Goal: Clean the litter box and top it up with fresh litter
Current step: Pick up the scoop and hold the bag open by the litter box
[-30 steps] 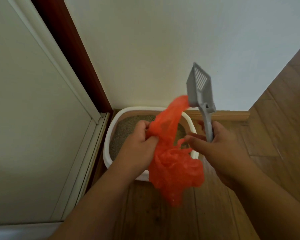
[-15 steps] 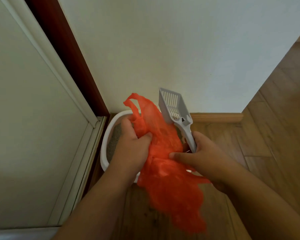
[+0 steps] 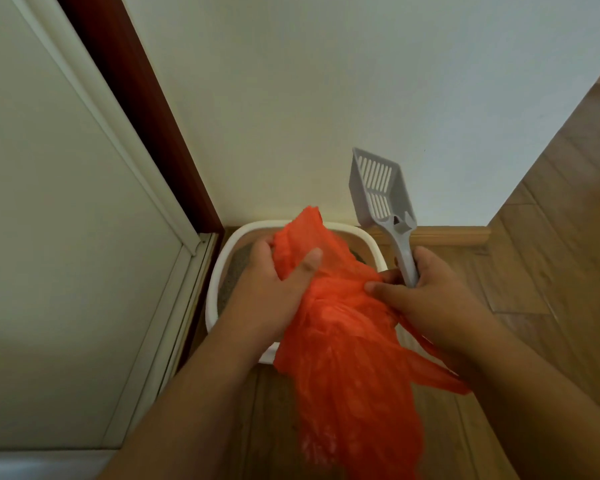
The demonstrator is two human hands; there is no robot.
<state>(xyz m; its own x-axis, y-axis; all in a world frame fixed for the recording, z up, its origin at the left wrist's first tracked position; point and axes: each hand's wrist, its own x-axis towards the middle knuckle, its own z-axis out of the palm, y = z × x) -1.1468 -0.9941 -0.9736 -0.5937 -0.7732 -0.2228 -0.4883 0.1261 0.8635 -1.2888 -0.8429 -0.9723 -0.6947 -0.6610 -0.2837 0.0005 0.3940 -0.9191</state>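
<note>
A thin orange plastic bag (image 3: 340,344) hangs between my hands, over the near side of a white litter box (image 3: 213,292). Grey litter (image 3: 234,275) shows in the box's left part; the rest is hidden by the bag and my arms. My left hand (image 3: 274,289) grips the bag's upper edge. My right hand (image 3: 426,299) holds the handle of a grey slotted litter scoop (image 3: 381,195), which points up against the wall, and its thumb and forefinger pinch the bag too. One bag handle loop trails under my right wrist.
The box sits on a wooden floor (image 3: 551,258) in a corner, against a white wall (image 3: 326,98) with a wooden skirting board (image 3: 451,235). A pale sliding door (image 3: 66,237) with a dark red frame (image 3: 146,109) stands close on the left. Open floor lies to the right.
The bag has been drawn out wider and hangs lower between my hands. The scoop, which tilted left half a second ago, has swung back upright and to the right. The view has dipped slightly.
</note>
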